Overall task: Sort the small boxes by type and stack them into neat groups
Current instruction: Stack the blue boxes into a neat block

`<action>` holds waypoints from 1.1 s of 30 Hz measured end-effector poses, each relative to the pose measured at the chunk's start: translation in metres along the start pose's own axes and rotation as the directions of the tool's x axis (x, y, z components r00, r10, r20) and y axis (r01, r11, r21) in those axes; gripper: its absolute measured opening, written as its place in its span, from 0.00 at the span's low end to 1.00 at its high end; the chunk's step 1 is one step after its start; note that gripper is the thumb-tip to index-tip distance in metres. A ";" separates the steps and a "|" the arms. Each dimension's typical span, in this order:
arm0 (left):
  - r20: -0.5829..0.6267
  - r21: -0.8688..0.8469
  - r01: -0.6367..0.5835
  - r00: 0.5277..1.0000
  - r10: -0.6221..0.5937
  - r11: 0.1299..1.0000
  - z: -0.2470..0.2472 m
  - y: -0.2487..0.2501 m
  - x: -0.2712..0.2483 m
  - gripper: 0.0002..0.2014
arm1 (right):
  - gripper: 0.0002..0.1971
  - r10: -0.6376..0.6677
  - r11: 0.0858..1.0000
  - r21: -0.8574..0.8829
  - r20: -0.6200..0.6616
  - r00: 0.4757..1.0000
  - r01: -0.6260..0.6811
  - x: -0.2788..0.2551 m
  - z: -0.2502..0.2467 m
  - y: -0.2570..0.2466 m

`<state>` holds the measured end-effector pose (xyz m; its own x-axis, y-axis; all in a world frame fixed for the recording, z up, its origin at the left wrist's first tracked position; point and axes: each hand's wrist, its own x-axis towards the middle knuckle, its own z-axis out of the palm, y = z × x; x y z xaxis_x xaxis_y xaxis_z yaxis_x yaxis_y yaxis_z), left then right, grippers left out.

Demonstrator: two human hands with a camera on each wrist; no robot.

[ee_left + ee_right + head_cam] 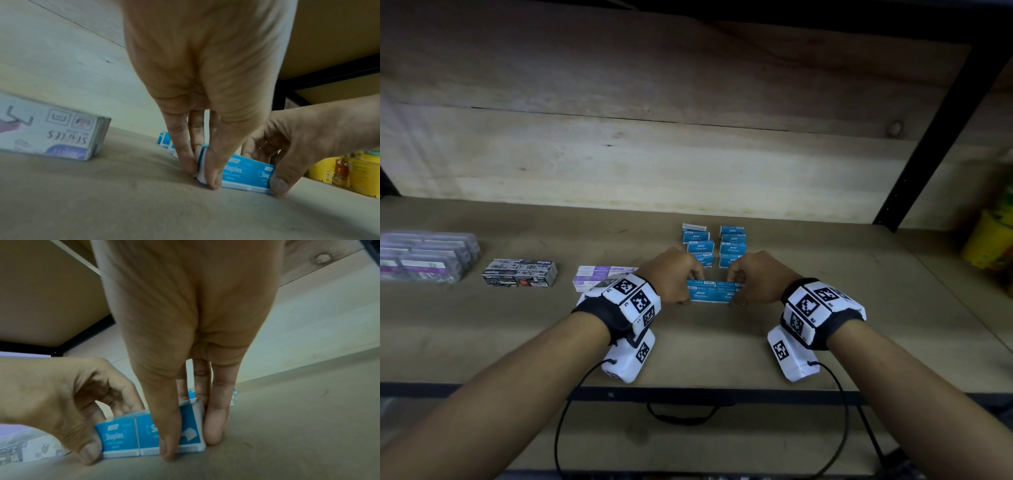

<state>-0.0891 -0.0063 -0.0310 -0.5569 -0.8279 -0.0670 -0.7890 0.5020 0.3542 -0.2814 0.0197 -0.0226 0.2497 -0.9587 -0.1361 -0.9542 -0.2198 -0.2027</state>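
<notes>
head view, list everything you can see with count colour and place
blue staple boxes held: two, blue and white, end to end on the shelf between both hands
blue staple boxes behind: about eight, blue, two rows behind the hands
white and purple boxes: count unclear, beside the left wrist
black staple boxes: one block, count unclear, black and grey, left of centre
clear packs: several, clear with purple, far left
yellow containers: count unclear, yellow, far right
shelf: one, brown board
back wall: pale wood
left hand: pinches the left end of the held boxes
right hand: pinches the right end
</notes>
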 end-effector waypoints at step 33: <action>0.018 -0.047 -0.006 1.000 0.007 0.999 -0.007 -0.002 0.003 0.21 | 0.23 0.002 0.987 0.162 0.059 0.998 -0.011 0.001 -0.011 0.004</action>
<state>-0.0875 -0.0112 -0.0258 -0.5672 -0.8195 -0.0814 -0.7722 0.4949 0.3984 -0.2867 0.0155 -0.0131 0.2575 -0.9467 -0.1935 -0.9177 -0.1769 -0.3557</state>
